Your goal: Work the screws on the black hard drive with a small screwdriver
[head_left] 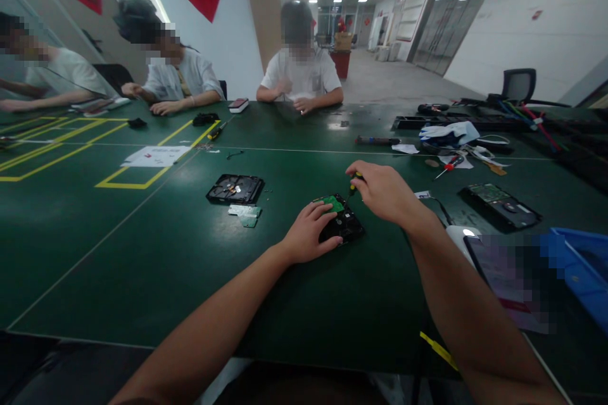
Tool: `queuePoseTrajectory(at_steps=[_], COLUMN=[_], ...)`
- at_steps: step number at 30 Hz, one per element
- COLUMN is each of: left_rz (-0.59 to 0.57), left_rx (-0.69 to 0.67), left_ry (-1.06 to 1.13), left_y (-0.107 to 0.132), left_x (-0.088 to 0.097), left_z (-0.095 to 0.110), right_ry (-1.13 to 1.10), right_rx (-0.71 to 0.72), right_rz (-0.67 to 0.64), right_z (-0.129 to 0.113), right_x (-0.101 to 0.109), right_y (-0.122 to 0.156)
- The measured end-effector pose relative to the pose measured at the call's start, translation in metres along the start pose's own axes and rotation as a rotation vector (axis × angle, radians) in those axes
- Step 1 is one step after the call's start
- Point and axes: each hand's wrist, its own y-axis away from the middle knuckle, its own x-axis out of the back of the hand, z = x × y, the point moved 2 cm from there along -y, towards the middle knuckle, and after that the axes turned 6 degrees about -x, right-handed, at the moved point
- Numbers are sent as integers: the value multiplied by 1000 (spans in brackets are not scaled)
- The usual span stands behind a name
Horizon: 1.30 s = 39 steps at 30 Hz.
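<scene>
In the head view a black hard drive (350, 226) with a green circuit board (334, 203) lies on the table ahead of me. My left hand (311, 231) rests over its left side, fingers spread and thumb along the near part. Above the drive's right side, my right hand (380, 193) is closed around a small yellow-and-black screwdriver (353, 188), whose shaft points down at the board's edge. The exact spot its tip touches is too small to tell. To the left lie another opened hard drive (235, 188) and a detached circuit board (246, 214), with tiny screws (268, 190) nearby.
On the right are another hard drive (501, 205), a tablet-like device (503, 278), a blue bin (582, 266), gloves (449, 133) and a red screwdriver (447, 168). A paper sheet (156, 155) lies left. Several people sit across the green table (190, 291).
</scene>
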Motion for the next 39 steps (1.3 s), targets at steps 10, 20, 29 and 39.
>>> queuePoseTrajectory(at_steps=[10, 20, 29, 39], left_rz=[-1, 5, -12, -11], left_rx=[-1, -14, -2, 7], left_ry=[7, -7, -11, 10], left_y=[0, 0, 0, -1], left_x=[-1, -2, -1, 1], left_z=[-1, -3, -2, 0], right_ry=[35, 41, 61, -30], right_rx=[-62, -37, -44, 29], right_rz=[9, 50, 40, 51], right_z=[2, 0, 2, 0], right_x=[-2, -1, 1, 0], right_y=[2, 1, 0, 1])
